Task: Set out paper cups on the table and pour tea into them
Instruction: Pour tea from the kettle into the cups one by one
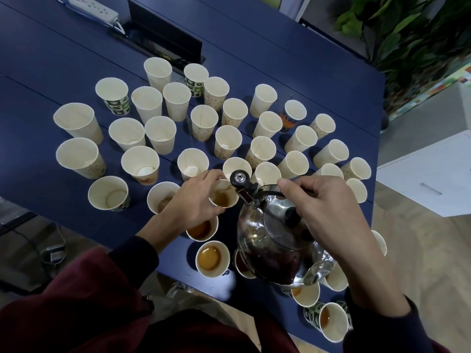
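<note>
Several paper cups stand on the dark blue table (63,59); most look empty. My right hand (328,215) grips the black handle of a shiny steel kettle (275,240), which is tilted with its spout over one cup (224,197). Brown tea runs into that cup, and my left hand (196,200) holds it by the side. Near the front edge, a filled cup (212,258) and another cup with tea (202,229) sit close to me. Further cups with tea (328,321) stand at the lower right, partly hidden by the kettle and my right arm.
A white power strip (94,7) lies at the far left, beside a black cable box with a raised lid (163,34). Green plants (407,29) stand beyond the table's right corner. A white cabinet (428,179) is on the right. The table's front edge runs under my arms.
</note>
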Available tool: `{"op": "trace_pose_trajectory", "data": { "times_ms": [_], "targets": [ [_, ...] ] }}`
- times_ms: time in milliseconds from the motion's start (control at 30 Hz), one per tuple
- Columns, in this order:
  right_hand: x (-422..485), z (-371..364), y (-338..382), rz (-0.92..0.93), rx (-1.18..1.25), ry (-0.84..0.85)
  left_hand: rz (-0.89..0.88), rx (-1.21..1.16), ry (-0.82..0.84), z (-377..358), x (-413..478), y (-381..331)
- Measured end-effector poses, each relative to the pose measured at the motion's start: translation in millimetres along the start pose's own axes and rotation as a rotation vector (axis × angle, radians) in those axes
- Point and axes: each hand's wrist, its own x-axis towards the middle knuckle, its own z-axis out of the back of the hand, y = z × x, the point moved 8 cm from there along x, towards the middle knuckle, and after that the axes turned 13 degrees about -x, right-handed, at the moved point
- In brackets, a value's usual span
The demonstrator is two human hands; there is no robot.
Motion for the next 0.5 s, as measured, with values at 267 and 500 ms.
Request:
{"op": "trace_pose_trajectory", "data": {
  "times_ms": [267, 500],
  "targets": [
    [-1.8, 2.3, -2.1, -0.029, 0.057, -0.005, 0.021, 0.024, 0.052, -1.7, 3.6, 2.3],
    [-1.3, 6.1, -6.3, -0.055, 0.122, -0.059, 0.004, 0.009, 0.083, -1.7, 8.1, 2.0]
  ]
}}
